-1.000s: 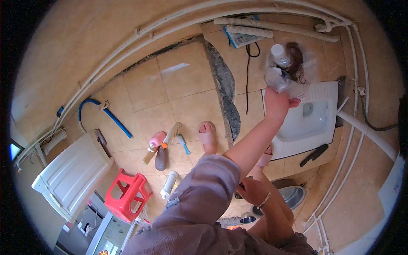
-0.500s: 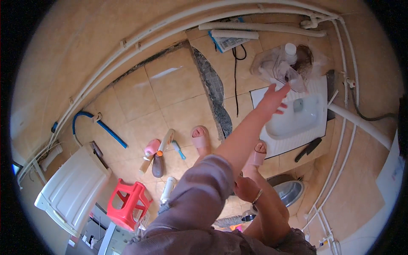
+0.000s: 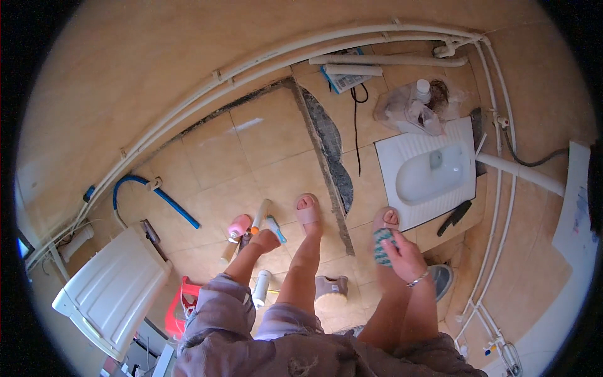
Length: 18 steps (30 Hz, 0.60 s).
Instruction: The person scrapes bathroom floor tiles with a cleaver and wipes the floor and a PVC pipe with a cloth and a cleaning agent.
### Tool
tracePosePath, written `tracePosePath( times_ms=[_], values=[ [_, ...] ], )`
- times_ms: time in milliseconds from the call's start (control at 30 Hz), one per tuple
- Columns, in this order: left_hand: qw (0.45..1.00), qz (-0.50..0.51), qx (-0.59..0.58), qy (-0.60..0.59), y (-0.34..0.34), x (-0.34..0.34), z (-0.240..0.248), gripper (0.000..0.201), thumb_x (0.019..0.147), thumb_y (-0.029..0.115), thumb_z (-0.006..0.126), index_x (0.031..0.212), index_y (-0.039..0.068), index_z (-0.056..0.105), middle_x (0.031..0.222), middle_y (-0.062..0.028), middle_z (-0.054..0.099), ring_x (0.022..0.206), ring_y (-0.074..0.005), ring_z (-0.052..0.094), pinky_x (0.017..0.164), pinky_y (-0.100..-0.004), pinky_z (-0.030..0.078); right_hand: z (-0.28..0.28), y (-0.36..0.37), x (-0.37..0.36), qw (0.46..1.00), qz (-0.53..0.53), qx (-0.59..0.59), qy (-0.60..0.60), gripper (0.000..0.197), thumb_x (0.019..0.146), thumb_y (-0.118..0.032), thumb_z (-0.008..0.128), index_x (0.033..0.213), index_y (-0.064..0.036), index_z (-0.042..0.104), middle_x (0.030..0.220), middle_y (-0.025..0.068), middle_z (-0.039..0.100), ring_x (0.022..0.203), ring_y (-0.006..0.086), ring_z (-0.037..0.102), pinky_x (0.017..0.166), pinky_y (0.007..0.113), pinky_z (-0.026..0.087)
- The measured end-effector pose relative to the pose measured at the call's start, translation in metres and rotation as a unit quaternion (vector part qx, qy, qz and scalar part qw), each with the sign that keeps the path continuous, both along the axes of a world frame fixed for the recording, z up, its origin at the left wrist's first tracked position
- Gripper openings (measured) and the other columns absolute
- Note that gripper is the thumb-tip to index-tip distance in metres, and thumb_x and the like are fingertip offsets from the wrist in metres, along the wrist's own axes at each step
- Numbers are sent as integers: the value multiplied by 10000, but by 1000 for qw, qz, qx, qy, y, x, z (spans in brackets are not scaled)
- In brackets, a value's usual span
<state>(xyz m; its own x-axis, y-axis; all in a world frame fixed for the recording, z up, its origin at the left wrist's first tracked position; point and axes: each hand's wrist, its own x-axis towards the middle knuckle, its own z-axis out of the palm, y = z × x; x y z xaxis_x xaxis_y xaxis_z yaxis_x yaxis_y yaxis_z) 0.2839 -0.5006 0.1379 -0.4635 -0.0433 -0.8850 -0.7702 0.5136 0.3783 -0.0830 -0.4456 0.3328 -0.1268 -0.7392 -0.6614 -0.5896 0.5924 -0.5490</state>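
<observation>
My left hand reaches down by a cluster of bottles on the tiled floor; its fingers are too small and hidden to read. Beside it lie a pink bottle, a white bottle with an orange cap, a partly covered dark bottle and a blue-handled brush. In front of my right shin, my right hand is closed on a green patterned scrubbing pad. Ahead of that hand is a white squat toilet, set in the floor.
Behind the toilet sits a clear plastic bag with a white-capped bottle. A black-handled brush-like tool lies by its near edge. A small stool, a red stool, a white washing machine and a metal basin stand closer.
My left hand has drawn back from the plastic bag and swung left to the bottles. My right hand has moved forward and right, and the green pad has come into view in it.
</observation>
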Motion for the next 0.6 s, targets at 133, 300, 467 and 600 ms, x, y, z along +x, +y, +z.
tracePosePath(
  times_ms=[133, 300, 467, 600],
  values=[
    [982, 129, 3, -136, -1, 14, 35, 260, 740, 259, 500, 826, 60, 645, 927, -153, 604, 910, -290, 568, 793, -376, 447, 38, 7, -20, 998, -43, 30, 33, 282, 860, -222, 480, 1067, -30, 480, 779, 132, 588, 670, 183, 582, 610, 293, 462],
    [903, 379, -137, -146, 35, 41, 16, 225, 704, 202, 583, 880, 67, 619, 972, -150, 580, 936, -283, 551, 803, -364, 440, 21, 53, -40, 998, -46, -17, 33, 291, 861, -226, 481, 1078, -33, 484, 799, 100, 592, 684, 151, 572, 623, 276, 467],
    [857, 457, -139, -193, 31, 35, -7, 596, 682, 139, 598, 1211, 96, 327, 1264, -153, 326, 1165, -339, 329, 928, -400, 336, -11, 53, -12, 995, -24, 87, 48, 286, 859, -209, 485, 1092, -41, 486, 840, 97, 591, 705, 144, 570, 652, 273, 469],
    [852, 452, -180, -193, 30, 45, -53, 670, 689, 141, 591, 1270, 106, 259, 1284, -172, 306, 1164, -345, 334, 933, -409, 330, -42, 40, 26, 998, 9, 60, -4, 291, 857, -202, 487, 1097, -36, 478, 859, 106, 595, 734, 147, 578, 678, 271, 467]
  ],
)
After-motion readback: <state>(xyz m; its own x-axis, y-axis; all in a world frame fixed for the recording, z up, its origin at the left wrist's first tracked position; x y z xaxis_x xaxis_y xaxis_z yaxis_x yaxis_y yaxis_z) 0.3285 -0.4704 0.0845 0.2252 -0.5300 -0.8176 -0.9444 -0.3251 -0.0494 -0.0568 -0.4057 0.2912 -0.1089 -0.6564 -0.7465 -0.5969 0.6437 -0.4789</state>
